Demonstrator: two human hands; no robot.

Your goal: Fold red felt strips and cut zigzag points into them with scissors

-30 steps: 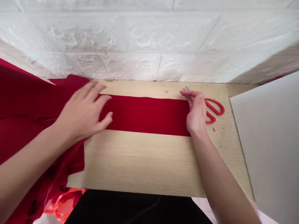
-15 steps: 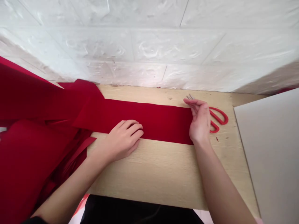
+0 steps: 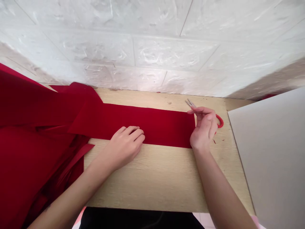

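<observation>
Head view looks down on a red felt strip point(image 3: 152, 125) lying flat across the back half of the bench point(image 3: 152, 181). Its long axis runs left to right, parallel to the back edge. Its left end joins a heap of red cloth point(image 3: 28, 152) spilling over the bench's left edge, and its square-cut right end points at the right edge.

The left hand point(image 3: 126, 148) rests palm down on the strip's near edge with its fingers loosely bent. Its grip closes on nothing, and it seems to pin the felt flat. The right hand point(image 3: 202, 132) stands on its side at the strip's right end, with its fingers half curled by the far corner. Whether its grip pinches anything cannot be told.

Red-handled scissors point(image 3: 219, 121) lie just behind that hand, blades aimed at the back edge. A grey board point(image 3: 269, 152) covers the right side.
</observation>
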